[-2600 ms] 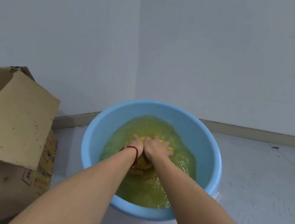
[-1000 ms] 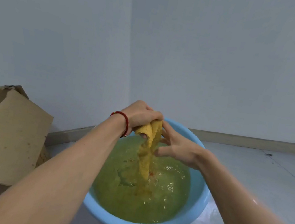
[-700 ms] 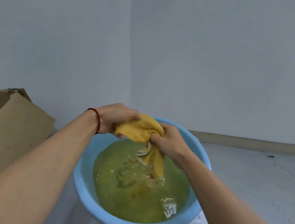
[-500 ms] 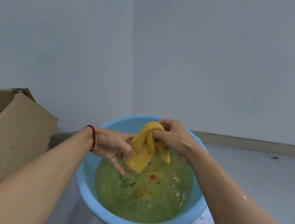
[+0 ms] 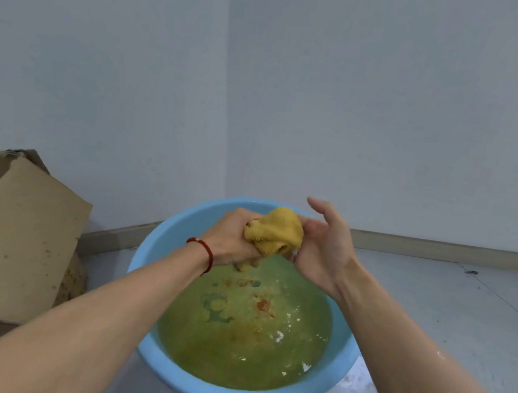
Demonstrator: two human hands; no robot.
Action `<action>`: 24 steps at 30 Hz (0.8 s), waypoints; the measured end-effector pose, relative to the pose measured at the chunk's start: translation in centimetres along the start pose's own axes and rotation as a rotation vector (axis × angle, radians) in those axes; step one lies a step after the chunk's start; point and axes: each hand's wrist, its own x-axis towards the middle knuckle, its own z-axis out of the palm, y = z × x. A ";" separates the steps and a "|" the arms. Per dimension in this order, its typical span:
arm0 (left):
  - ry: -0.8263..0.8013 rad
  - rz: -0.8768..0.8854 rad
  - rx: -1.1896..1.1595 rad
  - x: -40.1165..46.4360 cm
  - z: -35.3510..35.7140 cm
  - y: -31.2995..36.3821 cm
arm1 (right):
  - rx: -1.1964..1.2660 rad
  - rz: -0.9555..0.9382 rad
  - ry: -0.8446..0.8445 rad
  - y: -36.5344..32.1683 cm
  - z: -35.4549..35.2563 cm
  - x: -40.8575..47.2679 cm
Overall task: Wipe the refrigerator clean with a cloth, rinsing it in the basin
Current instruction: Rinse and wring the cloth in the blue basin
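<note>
- Cloth (image 5: 274, 231): yellow, bunched into a tight ball at centre frame, held clear above the far side of the basin. Half a second ago it hung as a loose fold between the hands; 2.6 s ago it was under the water. It has been lifted out and gathered up.
- Left hand (image 5: 231, 240): fingers curled round the left and lower part of the cloth, squeezing; a short tail of cloth shows below the fist. A red cord circles the wrist.
- Right hand (image 5: 323, 248): palm pressed against the right side of the cloth, index finger raised and fairly straight; the other fingertips are hidden behind the ball, so a full grip cannot be confirmed.
- Basin (image 5: 176, 231): blue, on the floor, lower centre of frame, holding cloudy green-yellow water (image 5: 242, 327) with orange and teal specks afloat. No stream from the cloth can be made out.
- Judgement: the rinse has passed into wringing. Water this dirty suggests the cloth carries some grime back; a firm wring over the basin is needed before wiping resumes.
- Refrigerator: not in view.
- Surroundings: an open cardboard box (image 5: 12, 238) at left, just beside the basin; wet patches on the floor (image 5: 433, 320) at right; bare walls beyond.
</note>
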 end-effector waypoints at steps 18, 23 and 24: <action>-0.369 -0.204 0.605 0.4 1.6 -2.4 | -1.980 -0.152 -0.043 4.5 0.7 0.3; -0.651 -0.573 -0.311 -1.5 0.4 -2.4 | -2.076 -0.499 -0.046 4.2 0.1 -0.1; -0.682 -0.588 -0.343 -1.7 0.2 -2.7 | -2.024 -0.476 -0.086 4.2 0.1 0.0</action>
